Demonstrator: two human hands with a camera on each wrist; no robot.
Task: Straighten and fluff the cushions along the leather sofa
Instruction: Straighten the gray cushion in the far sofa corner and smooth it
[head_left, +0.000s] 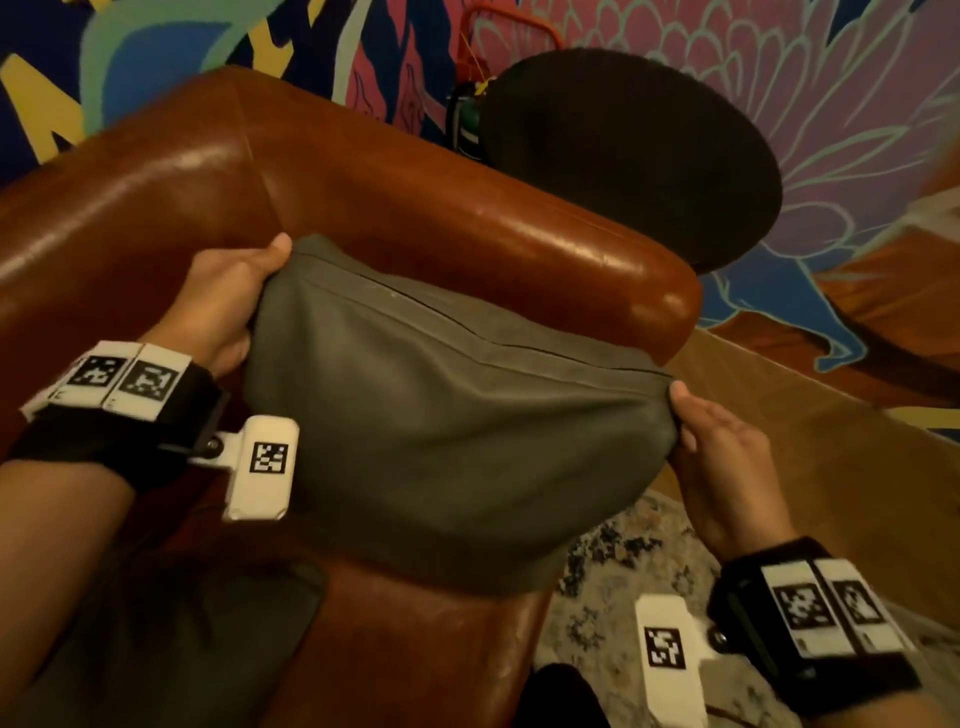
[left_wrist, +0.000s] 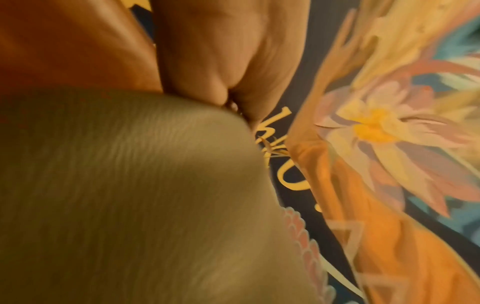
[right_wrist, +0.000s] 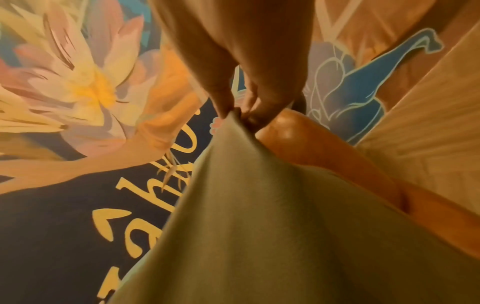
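A grey-green cushion (head_left: 441, 415) hangs upright in front of the arm of the brown leather sofa (head_left: 363, 171), its zip seam along the top. My left hand (head_left: 228, 296) grips its upper left corner, thumb on top. My right hand (head_left: 711, 447) pinches the upper right corner between thumb and fingers. The right wrist view shows the fingertips (right_wrist: 249, 111) bunching the cushion (right_wrist: 259, 226) fabric into a point. In the left wrist view the left hand (left_wrist: 226, 61) closes over the cushion (left_wrist: 130, 185) corner. A second dark cushion (head_left: 171, 639) lies on the seat at lower left.
A round dark side table (head_left: 623, 156) stands just beyond the sofa arm. A painted mural wall (head_left: 779, 78) rises behind. A patterned rug (head_left: 623, 561) and wood floor (head_left: 805, 441) lie to the right of the sofa.
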